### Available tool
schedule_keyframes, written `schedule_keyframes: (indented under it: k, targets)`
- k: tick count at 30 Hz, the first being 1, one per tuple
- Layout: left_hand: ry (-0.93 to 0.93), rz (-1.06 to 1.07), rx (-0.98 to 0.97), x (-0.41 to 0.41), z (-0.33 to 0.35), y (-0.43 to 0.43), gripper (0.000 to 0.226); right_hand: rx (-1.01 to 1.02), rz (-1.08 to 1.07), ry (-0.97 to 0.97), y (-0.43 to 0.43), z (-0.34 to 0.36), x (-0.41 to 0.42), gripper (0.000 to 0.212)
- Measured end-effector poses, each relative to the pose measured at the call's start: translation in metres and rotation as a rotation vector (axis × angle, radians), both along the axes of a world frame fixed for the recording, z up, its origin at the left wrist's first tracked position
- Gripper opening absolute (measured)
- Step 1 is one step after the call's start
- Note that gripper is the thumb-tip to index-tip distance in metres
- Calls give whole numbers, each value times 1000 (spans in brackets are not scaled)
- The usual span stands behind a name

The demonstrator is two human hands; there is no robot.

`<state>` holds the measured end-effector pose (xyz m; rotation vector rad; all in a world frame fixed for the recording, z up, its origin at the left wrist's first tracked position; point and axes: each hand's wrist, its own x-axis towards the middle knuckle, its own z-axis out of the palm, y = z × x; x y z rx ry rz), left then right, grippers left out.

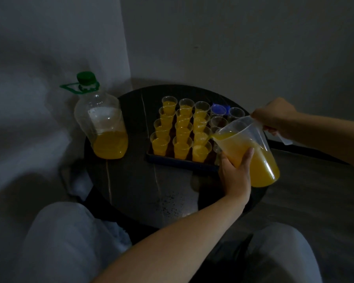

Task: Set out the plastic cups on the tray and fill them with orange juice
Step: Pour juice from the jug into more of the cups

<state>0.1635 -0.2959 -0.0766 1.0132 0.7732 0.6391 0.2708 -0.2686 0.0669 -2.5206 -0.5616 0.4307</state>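
Tilting leftward over the tray [180,162], a clear plastic jug [253,129] of orange juice [261,166] is being held above the round dark table [135,180]. Its handle is being gripped by the right hand [276,117], fingers curled round it, while its near side is being steadied by the left hand [235,172], fingers straight and pressed together. Filled cups [182,129] are being carried on the tray's left part, empty cups [219,121] on its right by the spout. A green-capped bottle [104,127] is being kept on the table's left.

My right hand [276,117] grips the jug [255,158] by its handle; my left hand [236,174] presses against its side. The jug tilts above the right edge of the tray [172,161].
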Motion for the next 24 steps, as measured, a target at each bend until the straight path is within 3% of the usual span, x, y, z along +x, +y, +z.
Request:
schedule_keyframes:
  k: [3, 8, 14, 24]
  targets:
    - [-6, -7, 4, 0, 0, 3, 74, 25, 2, 0, -1, -2, 1, 21]
    - [-10, 24, 71, 0, 1, 4, 96, 91, 6, -23, -3, -3, 4, 22]
    - [-16, 42, 158, 2, 7, 16, 81, 159, -33, -48, -5, 7, 6, 24]
    - [-2, 57, 258, 31, 41, 40, 101, 284, -92, -57, 12, 35, 41, 28]
